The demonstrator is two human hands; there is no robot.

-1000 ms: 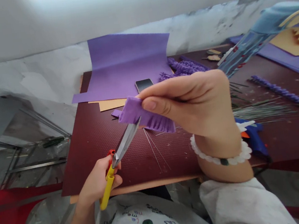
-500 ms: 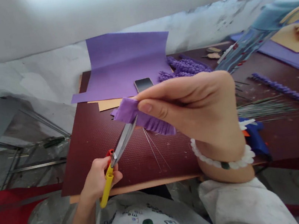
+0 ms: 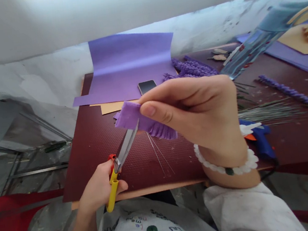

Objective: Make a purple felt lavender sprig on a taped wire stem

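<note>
My left hand grips a pair of scissors by red and yellow handles, with the blades pointing up and to the right. The blade tips meet the lower edge of a folded purple paper strip. Between thumb and forefinger, my right hand pinches this strip above the table. The strip's right part is cut into a fringe, while its left part is smooth. Two thin wires lie on the table below it.
On the dark red table are a large purple sheet, a phone and purple flower stems. To the right lie several wires, a blue glue gun and a single purple stem. A blue-lidded bottle stands behind.
My right hand and the strip have shifted slightly left. The scissor blades have opened a little around the strip's lower edge, and the yellow handle has moved slightly.
</note>
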